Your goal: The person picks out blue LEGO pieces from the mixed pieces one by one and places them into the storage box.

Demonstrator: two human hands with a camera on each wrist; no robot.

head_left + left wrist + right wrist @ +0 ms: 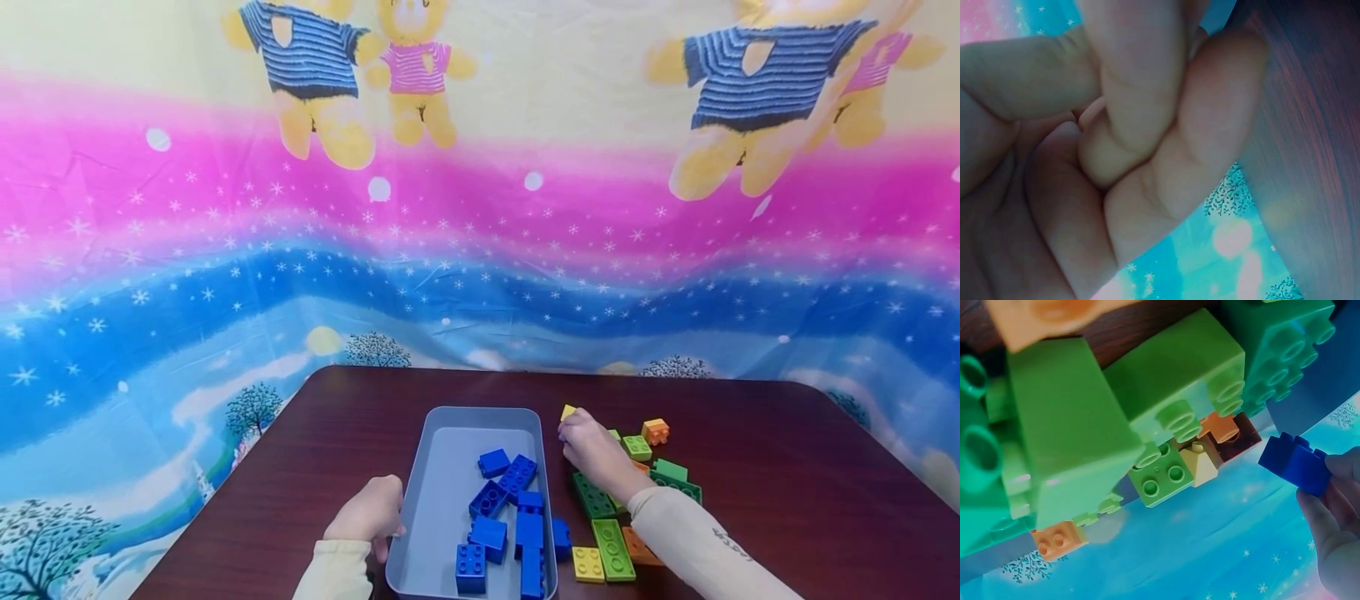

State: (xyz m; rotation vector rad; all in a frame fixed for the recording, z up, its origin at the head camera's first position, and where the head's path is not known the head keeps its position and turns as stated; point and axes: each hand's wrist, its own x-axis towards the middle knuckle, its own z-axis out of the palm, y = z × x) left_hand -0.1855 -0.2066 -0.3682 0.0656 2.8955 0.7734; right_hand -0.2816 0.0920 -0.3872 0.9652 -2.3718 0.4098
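My left hand [367,510] grips the left rim of a grey tray [408,475], its fingers curled in the left wrist view. Inside the tray lie several blue bricks [490,537]. My right hand [596,450] is beyond the tray's right side, over the far left of a pile of coloured bricks. In the right wrist view its thumb and fingers pinch a blue brick [1297,464]; the hand hides this brick in the head view. A yellow brick [567,412] shows just past the right fingertips.
Right of the tray lie green bricks [613,550], a yellow brick [588,564] and orange bricks [656,431]. One blue brick [561,540] sits against the tray's outer right side. The dark wooden table [787,483] ends at a patterned cloth backdrop [480,208].
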